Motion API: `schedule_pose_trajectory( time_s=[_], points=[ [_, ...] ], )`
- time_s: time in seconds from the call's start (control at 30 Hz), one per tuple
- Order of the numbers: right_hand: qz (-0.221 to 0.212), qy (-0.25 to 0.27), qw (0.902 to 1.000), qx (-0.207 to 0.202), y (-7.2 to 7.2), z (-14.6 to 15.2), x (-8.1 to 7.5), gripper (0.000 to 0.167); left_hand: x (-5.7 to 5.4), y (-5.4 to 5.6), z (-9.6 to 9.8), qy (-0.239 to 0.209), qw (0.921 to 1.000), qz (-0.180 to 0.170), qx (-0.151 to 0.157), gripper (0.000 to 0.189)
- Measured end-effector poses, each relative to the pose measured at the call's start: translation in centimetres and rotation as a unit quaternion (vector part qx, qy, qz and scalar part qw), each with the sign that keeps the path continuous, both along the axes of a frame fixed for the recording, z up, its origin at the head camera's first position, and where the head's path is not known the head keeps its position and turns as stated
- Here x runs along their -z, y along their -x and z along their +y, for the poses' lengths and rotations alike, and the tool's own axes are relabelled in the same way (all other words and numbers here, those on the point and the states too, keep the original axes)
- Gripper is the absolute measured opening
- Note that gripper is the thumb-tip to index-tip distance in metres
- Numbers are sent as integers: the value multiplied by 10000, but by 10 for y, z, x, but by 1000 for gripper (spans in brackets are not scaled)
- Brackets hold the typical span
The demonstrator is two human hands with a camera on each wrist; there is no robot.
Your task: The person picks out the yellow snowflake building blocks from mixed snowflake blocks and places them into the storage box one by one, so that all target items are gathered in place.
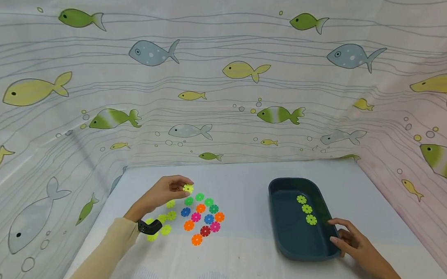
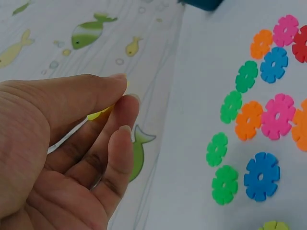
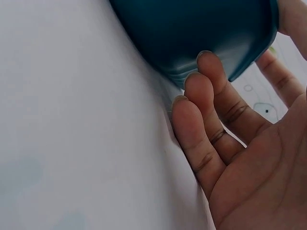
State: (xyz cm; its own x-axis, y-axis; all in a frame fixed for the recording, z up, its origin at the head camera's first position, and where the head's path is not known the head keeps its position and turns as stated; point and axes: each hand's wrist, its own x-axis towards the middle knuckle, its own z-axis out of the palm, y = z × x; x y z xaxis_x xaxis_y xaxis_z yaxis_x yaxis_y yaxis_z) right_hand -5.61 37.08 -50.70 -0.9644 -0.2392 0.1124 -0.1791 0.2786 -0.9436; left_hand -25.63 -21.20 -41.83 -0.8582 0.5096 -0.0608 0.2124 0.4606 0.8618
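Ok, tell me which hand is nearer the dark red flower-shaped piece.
Left. In the head view, the left hand, pinching a yellow piece, is up and left of the dark red piece; the right hand, gripping the tray, is far to its right.

The table [image 1: 244, 208] offers free passage between the flat discs [image 1: 202, 206] and the tray [image 1: 293, 239], whose raised walls [image 1: 309, 258] block any low crossing.
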Motion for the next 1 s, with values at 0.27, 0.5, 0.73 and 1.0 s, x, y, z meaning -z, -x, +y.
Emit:
schedule_pose_trajectory(
  time_s=[0.27,0.5,0.73,1.0],
  points=[
    [-320,-245,9989,233,1,3,-3,48,-1,-4,19,-64,9989,-47,465,30],
    [-244,-77,9996,132,-1,1,-1,48,-1,-7,33,-110,9970,-103,760,28],
    [-40,87,10000,13,-1,2,3,49,-1,-8,48,-110,9938,-65,1107,28],
    [-190,-67,9997,111,0,2,4,48,0,-9,65,-36,9917,44,1287,26]
  ],
)
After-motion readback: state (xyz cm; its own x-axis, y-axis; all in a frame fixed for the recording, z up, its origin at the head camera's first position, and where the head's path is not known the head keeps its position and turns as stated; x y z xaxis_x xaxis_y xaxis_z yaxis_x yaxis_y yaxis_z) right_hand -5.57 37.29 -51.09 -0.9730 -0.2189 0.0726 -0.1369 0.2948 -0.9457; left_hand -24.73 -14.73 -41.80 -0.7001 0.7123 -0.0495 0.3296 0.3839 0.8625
